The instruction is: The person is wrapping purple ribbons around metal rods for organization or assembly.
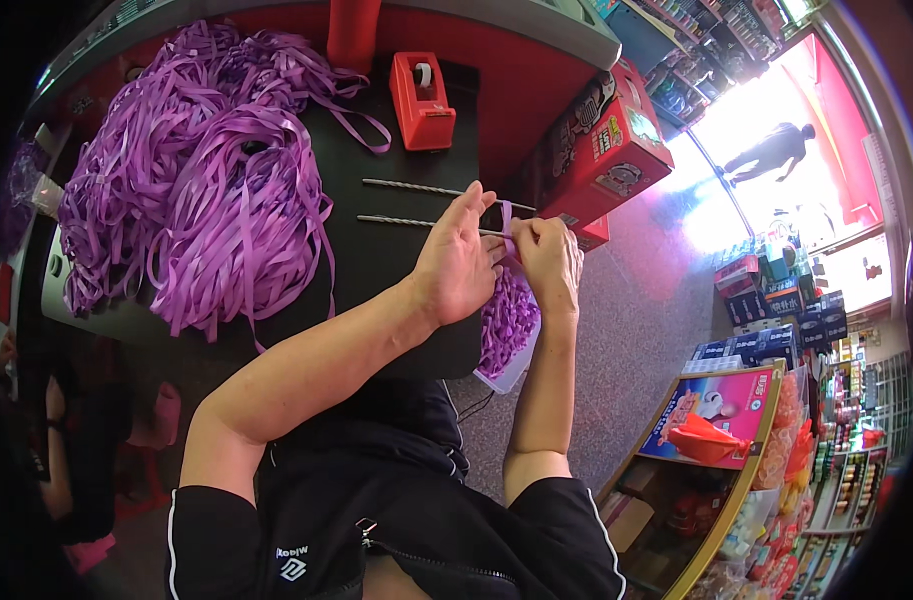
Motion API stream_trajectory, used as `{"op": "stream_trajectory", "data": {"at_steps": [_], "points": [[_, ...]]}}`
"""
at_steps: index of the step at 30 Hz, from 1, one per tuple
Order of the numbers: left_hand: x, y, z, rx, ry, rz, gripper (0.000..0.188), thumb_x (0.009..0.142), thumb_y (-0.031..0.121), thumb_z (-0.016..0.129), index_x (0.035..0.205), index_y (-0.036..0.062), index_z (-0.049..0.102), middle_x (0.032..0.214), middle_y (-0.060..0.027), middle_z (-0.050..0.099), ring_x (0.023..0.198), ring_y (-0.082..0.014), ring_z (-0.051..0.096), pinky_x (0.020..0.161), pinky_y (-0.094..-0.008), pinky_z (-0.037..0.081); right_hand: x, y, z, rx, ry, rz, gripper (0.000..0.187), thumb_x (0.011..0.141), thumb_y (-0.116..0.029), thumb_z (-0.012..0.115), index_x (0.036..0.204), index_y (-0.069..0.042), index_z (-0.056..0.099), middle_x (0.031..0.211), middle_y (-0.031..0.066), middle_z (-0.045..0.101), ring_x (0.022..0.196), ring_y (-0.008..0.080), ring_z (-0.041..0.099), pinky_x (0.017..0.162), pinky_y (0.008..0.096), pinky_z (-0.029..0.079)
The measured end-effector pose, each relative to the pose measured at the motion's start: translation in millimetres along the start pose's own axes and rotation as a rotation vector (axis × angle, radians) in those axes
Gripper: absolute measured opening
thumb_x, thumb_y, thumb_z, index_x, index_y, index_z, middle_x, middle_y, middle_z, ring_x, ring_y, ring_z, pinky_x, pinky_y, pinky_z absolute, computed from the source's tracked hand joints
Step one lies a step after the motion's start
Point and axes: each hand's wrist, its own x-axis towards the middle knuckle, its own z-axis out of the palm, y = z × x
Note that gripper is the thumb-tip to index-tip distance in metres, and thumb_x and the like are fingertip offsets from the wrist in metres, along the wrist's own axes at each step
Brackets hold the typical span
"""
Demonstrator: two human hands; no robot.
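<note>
Two thin spiral metal rods, an upper rod (402, 185) and a lower rod (397, 219), jut out side by side over the black table (377, 270). A narrow purple ribbon (507, 215) is looped at their right ends. Pinched fingers of my right hand (549, 258) hold that ribbon. My left hand (449, 268) is beside it at the rods, its upper fingers stretched out and the others loosely bent near the ribbon. Below the hands, a pale bin (515, 372) contains many small purple ribbon pieces (507, 320).
A large heap of purple ribbons (227, 200) covers the table's left side. Behind the rods stands a red tape dispenser (423, 105). Red cartons (602, 150) are at the right. A display cabinet (697, 480) stands lower right. Another person's arm (57, 440) shows at lower left.
</note>
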Motion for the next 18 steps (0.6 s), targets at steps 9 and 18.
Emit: {"op": "stream_trajectory", "data": {"at_steps": [9, 18], "points": [[3, 1, -1, 0.001, 0.09, -0.037, 0.061, 0.092, 0.052, 0.049, 0.138, 0.0155, 0.031, 0.129, -0.0227, 0.045, 0.119, -0.0289, 0.044, 0.105, -0.0404, 0.029, 19, 31, 16, 1.069, -0.535, 0.356, 0.026, 0.085, -0.025, 0.068, 0.076, -0.001, 0.068, 0.064, -0.0033, 0.057, 0.055, 0.0041, 0.047, 0.049, 0.0217, 0.033], [-31, 35, 45, 0.813, 0.014, 0.054, 0.029, 0.095, 0.02, 0.049, 0.117, 0.003, 0.055, 0.115, -0.0075, 0.058, 0.103, -0.0168, 0.055, 0.094, -0.0343, 0.042, 27, 45, 6, 0.603, -0.218, 0.056, 0.03, 0.085, -0.031, 0.065, 0.083, -0.002, 0.071, 0.064, 0.0114, 0.064, 0.06, 0.0181, 0.06, 0.059, 0.0326, 0.044]]}}
